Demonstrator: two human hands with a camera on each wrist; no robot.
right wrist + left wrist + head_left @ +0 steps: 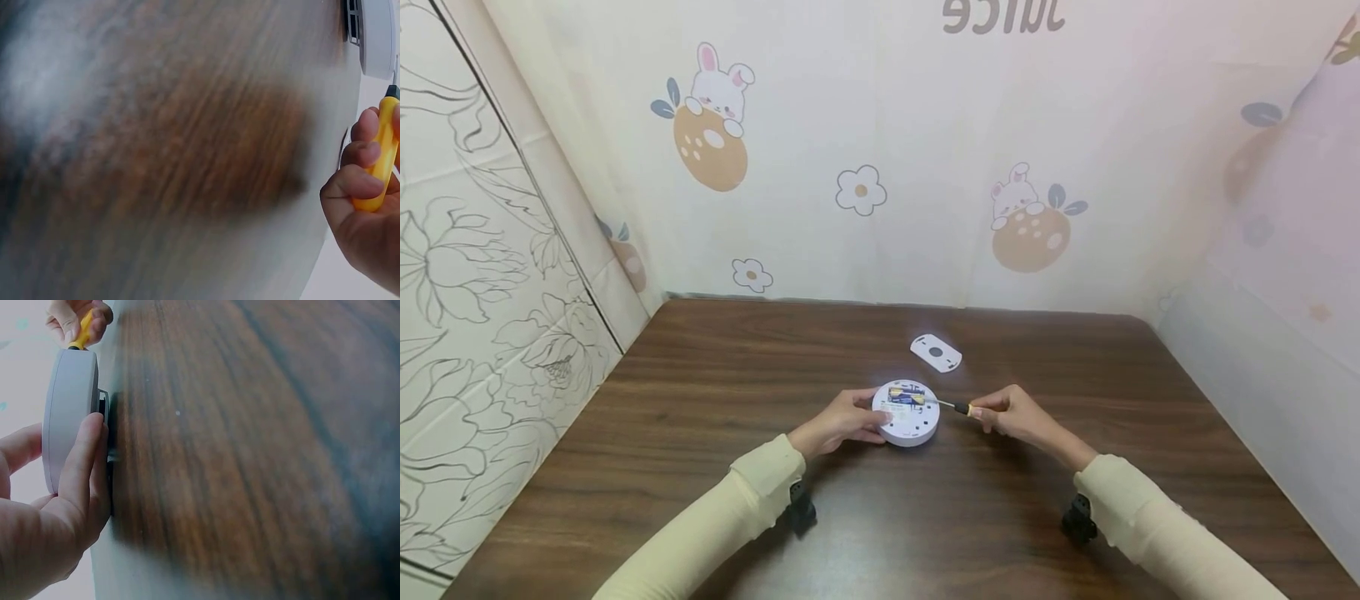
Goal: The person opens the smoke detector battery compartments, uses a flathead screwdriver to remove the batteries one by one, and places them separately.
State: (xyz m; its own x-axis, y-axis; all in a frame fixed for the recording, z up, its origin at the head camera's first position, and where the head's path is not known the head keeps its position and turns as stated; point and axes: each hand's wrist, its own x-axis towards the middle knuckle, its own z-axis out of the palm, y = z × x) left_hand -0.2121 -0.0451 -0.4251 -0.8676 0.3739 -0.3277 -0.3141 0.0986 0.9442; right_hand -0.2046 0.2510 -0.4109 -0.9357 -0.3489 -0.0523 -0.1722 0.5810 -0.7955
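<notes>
A round white device, like a smoke alarm [912, 437] [72, 412], is tilted in the grip of my left hand [846, 417] [56, 528]. The left thumb lies on its face and the fingers support its underside. Blue-and-yellow batteries [906, 396] sit in a recess in that face. My right hand [1017, 413] [365, 231] holds a screwdriver [961, 408] [382, 150] with a yellow handle and black collar, fingers curled round the handle. The screwdriver's thin shaft points left, its tip at the batteries' right end. Exact contact of the tip is too small to tell.
Behind the device, a flat white mounting plate [949, 359] with a dark round centre lies on the brown wooden table [737, 350]. Patterned curtains [820, 108] hang along the table's back and sides. A black wrist camera [802, 510] hangs under the left sleeve.
</notes>
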